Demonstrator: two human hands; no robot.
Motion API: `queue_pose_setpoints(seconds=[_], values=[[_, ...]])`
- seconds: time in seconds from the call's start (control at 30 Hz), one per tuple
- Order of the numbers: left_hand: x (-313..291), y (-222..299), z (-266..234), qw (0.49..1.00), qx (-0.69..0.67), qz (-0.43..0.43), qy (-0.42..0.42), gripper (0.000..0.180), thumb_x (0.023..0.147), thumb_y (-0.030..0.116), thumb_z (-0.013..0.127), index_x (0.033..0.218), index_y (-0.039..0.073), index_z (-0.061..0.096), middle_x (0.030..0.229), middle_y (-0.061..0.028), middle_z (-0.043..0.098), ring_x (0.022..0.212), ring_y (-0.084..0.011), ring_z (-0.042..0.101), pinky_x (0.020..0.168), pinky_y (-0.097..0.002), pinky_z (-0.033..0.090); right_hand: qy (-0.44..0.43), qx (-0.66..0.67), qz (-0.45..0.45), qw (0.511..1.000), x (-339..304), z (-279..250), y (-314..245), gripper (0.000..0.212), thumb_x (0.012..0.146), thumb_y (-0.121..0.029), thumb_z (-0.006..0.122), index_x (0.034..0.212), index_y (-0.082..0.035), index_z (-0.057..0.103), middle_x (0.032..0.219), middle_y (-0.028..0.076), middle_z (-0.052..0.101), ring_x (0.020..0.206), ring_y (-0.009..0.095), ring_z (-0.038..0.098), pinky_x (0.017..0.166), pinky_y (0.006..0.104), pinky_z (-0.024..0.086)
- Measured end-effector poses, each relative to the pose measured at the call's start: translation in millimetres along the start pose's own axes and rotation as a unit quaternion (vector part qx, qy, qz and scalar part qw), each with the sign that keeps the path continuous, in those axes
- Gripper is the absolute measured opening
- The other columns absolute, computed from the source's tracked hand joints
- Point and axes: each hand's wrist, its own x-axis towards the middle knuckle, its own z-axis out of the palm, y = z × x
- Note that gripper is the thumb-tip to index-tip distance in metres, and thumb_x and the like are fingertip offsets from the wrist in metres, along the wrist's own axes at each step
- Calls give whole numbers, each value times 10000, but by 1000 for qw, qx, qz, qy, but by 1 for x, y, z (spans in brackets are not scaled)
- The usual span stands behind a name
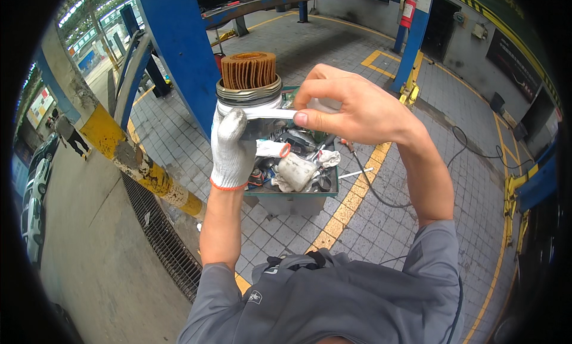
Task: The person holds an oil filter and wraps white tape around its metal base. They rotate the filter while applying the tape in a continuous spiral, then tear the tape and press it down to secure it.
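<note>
My left hand wears a white knit glove with an orange cuff. It is closed around an oil filter, just below its ribbed metal collar. A brown pleated filter element rises from the top of that collar. My right hand is bare and raised, its thumb and fingertips pinching the end of a narrow white strip. The strip runs level from my right fingertips to the gloved left thumb. Whether it is cloth or a plastic band, I cannot tell. The filter's lower body is mostly hidden behind the glove.
Below my hands stands a green-rimmed bin heaped with used parts and crumpled white gloves. A blue lift post rises beyond on the left, near a yellow-and-white pillar. A black hose crosses the tiled floor.
</note>
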Motion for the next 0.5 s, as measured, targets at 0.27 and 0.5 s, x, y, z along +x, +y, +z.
queue_pose_setpoints(seconds=[0.27,0.5], values=[[2,2,-7,999,-33,2,-35,594,1006,427,703,1430,23,605,1267,-151,745,1127,-279,735,951,-481,637,-79,190,54,977,4,2,6,312,1078,-325,738,1030,-16,736,1012,50,662,936,154,642,805,337,518],[-1,0,-4,994,-109,0,-30,650,1006,461,697,1449,-3,597,1293,-198,742,1051,-341,765,879,-534,660,-9,248,90,964,8,9,3,244,1065,-212,768,969,6,717,1011,10,648,906,83,609,773,283,511]])
